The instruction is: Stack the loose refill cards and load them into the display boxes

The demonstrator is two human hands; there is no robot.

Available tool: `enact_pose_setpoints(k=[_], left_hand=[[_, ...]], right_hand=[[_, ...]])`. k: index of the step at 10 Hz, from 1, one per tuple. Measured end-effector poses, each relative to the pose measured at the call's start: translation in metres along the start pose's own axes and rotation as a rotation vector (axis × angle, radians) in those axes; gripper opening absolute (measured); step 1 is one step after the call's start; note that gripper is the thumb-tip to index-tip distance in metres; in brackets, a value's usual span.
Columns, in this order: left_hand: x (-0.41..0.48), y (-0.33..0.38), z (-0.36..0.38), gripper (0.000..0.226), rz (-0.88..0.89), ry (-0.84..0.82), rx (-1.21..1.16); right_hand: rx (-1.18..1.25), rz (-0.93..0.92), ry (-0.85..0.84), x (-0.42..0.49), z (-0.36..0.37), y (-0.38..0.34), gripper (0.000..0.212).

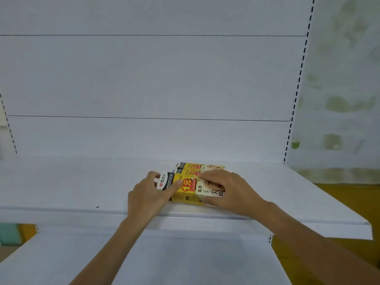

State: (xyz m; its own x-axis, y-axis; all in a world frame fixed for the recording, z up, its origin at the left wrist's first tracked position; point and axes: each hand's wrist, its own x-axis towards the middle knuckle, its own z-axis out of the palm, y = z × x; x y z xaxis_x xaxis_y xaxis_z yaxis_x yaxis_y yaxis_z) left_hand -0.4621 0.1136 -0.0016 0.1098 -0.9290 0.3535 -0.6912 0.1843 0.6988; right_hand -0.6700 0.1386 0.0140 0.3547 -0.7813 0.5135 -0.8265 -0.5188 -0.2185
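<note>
The white shelf (61, 182) bears yellow refill cards (186, 194) lying flat near its front edge.

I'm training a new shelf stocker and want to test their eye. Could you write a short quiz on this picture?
1. True or false: the left hand and the right hand both touch the front stack of yellow cards.
2. Where is that stack? A) on the upper white shelf B) in a drawer C) on a chair
3. What number is printed in black on the stack's pale right part?
Key: 1 true; 2 A; 3 0.5
</note>
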Motion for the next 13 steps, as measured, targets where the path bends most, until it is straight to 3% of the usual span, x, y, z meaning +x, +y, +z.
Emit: enact_pose_setpoints(k=[1,2,3,5,6,7,8,9,10,11,12,13], left_hand=[[-0.004,0.003,0.010,0.058,-0.010,-0.074,0.137],[0.002,0.002,0.018,0.074,-0.016,-0.126,0.036],[0.008,0.001,0.020,0.088,-0.029,-0.208,-0.108],[0.027,0.006,0.023,0.072,0.018,-0.394,-0.267],[0.041,0.005,0.029,0.075,-0.047,-0.420,-0.397],[0.057,0.002,0.032,0.077,-0.091,-0.432,-0.477],[0.065,-0.001,0.038,0.028,-0.112,-0.515,-0.466],[0.077,-0.006,0.048,0.020,-0.104,-0.530,-0.478],[0.086,-0.005,0.056,0.064,-0.091,-0.534,-0.447],[0.092,-0.001,0.059,0.066,-0.026,-0.577,-0.320],[0.100,0.004,0.055,0.072,0.092,-0.502,-0.144],[0.113,0.011,0.046,0.070,0.150,-0.370,0.022]], right_hand=[[-0.089,0.044,0.130,-0.012,0.008,0.012,0.065],[0.014,0.381,0.105,-0.017,0.008,0.020,0.097],[0.334,0.590,0.039,-0.017,0.007,0.029,0.118],[0.536,0.667,-0.060,-0.003,0.010,0.038,0.122],[0.641,0.664,-0.092,0.006,0.010,0.041,0.115],[0.740,0.670,-0.079,0.012,0.008,0.048,0.087],[0.822,0.713,-0.072,0.019,0.016,0.060,0.061],[0.855,0.699,-0.068,0.027,0.019,0.066,0.044],[0.707,0.664,-0.037,0.034,0.022,0.071,0.036],[0.465,0.652,0.033,0.036,0.034,0.081,0.037],[0.348,0.637,0.027,0.039,0.039,0.079,0.034],[0.206,0.628,-0.035,0.044,0.023,0.067,0.064]])
